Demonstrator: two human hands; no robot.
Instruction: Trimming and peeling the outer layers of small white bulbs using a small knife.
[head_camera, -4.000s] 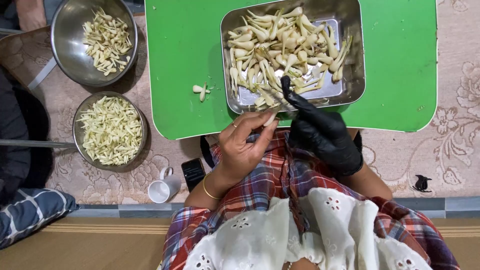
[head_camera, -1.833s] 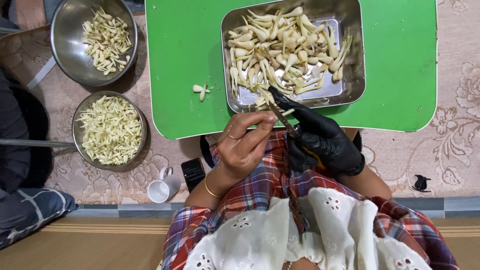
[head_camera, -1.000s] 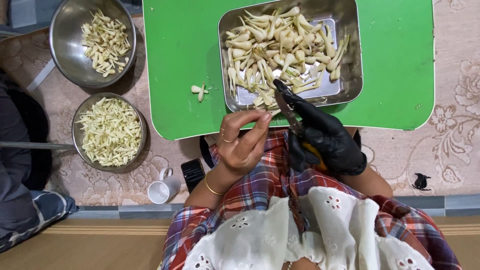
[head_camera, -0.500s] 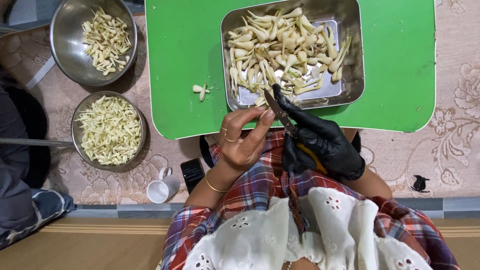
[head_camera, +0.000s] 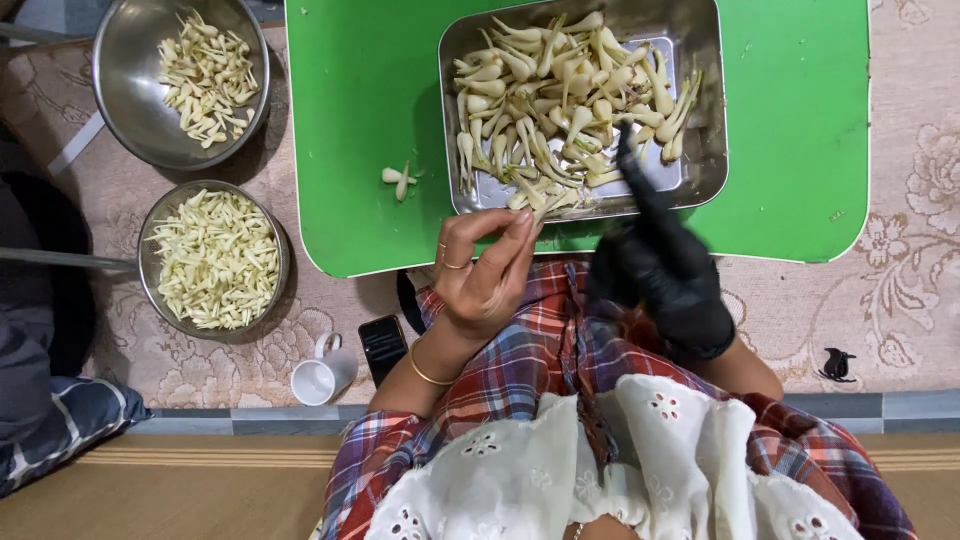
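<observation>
A steel tray (head_camera: 703, 172) on the green low table (head_camera: 370, 110) holds a heap of pale bulbs with thin stalks (head_camera: 560, 100). My right hand (head_camera: 665, 275), in a black glove and blurred by motion, stretches up over the tray's near side, with a slim dark knife tip (head_camera: 626, 150) among the bulbs. My bare left hand (head_camera: 485, 270), with rings and a bangle, hovers at the table's near edge just below the tray. Its fingertips are drawn together and nothing shows between them.
Two loose bulb pieces (head_camera: 398, 181) lie on the table left of the tray. On the carpet to the left stand two steel bowls, one with trimmed bulbs (head_camera: 205, 75) and one with cut strips (head_camera: 215, 260). A white mug (head_camera: 322, 378) and a phone (head_camera: 383, 345) sit beside my knee. Another person's leg (head_camera: 30, 330) is at far left.
My gloved right hand has swung right and up from beside my left hand into the tray. My left hand stayed at the table edge and no longer shows a stalk.
</observation>
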